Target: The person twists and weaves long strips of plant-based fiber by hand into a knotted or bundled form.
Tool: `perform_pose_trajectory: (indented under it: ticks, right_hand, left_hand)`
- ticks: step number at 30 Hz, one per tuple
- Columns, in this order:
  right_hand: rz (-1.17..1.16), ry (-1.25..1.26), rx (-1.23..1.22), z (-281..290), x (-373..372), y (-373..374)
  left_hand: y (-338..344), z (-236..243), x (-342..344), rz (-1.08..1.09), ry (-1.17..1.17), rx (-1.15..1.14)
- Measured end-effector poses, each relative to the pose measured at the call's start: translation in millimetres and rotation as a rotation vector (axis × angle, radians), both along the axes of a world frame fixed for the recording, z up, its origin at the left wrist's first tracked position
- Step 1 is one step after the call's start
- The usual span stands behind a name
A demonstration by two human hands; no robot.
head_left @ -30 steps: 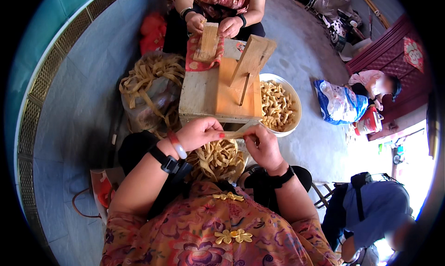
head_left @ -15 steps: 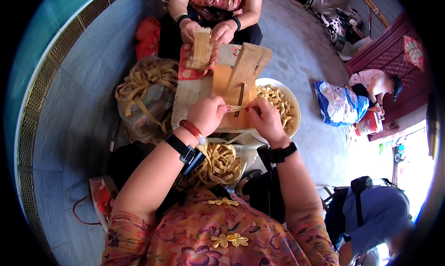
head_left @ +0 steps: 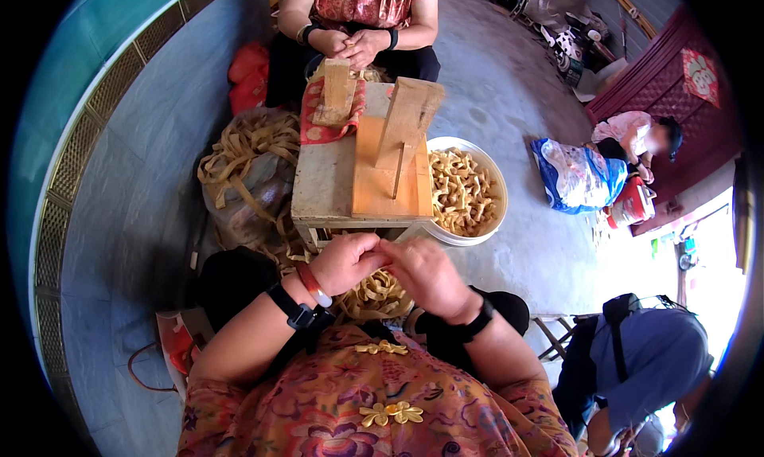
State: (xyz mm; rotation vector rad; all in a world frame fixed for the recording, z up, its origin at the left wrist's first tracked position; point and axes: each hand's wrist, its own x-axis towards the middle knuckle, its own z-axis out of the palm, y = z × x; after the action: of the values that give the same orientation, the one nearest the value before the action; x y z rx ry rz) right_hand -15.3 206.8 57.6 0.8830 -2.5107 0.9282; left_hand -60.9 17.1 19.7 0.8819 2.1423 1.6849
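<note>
I have both hands together just below the near edge of the small wooden worktop (head_left: 326, 188), over my lap. My left hand (head_left: 344, 262) is curled narrow, fingertips pinched toward the right hand (head_left: 426, 275), which is also closed in; something thin seems held between them, most likely one of the tan strips, though I cannot see it clearly. The heap of tan strips (head_left: 374, 294) lies right under my hands, touching them. On the worktop stands an orange wooden jig (head_left: 386, 174) with an upright paddle, and beside it a white basin (head_left: 489, 210) full of folded pieces. I judge the fold should be kept tight and even, pinched close to the fingertips.
</note>
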Motion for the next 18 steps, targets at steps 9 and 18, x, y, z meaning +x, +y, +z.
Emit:
perform_pose_trajectory:
  ticks: [9, 18]
  right_hand:
    - [-0.086, 0.077, 0.064, -16, -4, 23]
    - [0.142, -0.208, -0.198, -38, 20, -17]
  left_hand:
    - [-35, -21, -3, -0.311, -0.979, 0.426]
    - [-12, -11, 15, -0.034, 0.101, 0.051]
